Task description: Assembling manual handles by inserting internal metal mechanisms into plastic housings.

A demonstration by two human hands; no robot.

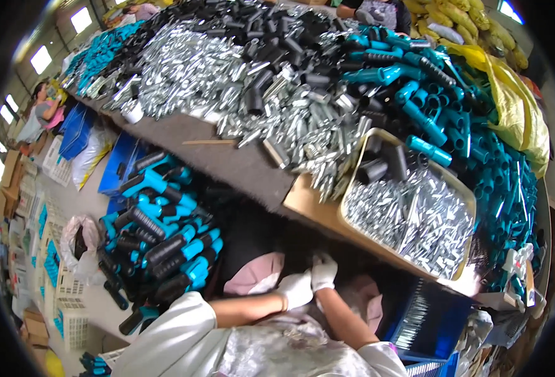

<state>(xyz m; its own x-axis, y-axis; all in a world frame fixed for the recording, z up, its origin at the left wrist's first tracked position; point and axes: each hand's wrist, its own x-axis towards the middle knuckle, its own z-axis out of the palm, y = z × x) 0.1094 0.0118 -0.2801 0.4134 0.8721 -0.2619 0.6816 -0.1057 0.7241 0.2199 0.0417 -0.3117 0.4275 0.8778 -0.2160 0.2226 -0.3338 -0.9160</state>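
Both of my hands wear white gloves and meet in front of my lap, just below the table edge. My left hand (297,289) is closed, its fingers pointing in toward the other hand. Touching it, my right hand (323,271) is curled into a fist. Whatever they grip is too small or too dark to make out. Beyond them, on the table, stands a cream-rimmed tray (346,217) filled with small shiny metal pins (409,217). A few black tubes (393,162) lie at the tray's far end.
Loose metal sleeves (189,63), black tubes and teal plastic handles (428,119) are heaped across the table (227,163). Black-and-teal tool handles (170,245) pile up at my left. A blue crate (425,320) sits at my right. Other people are at the far side and far left.
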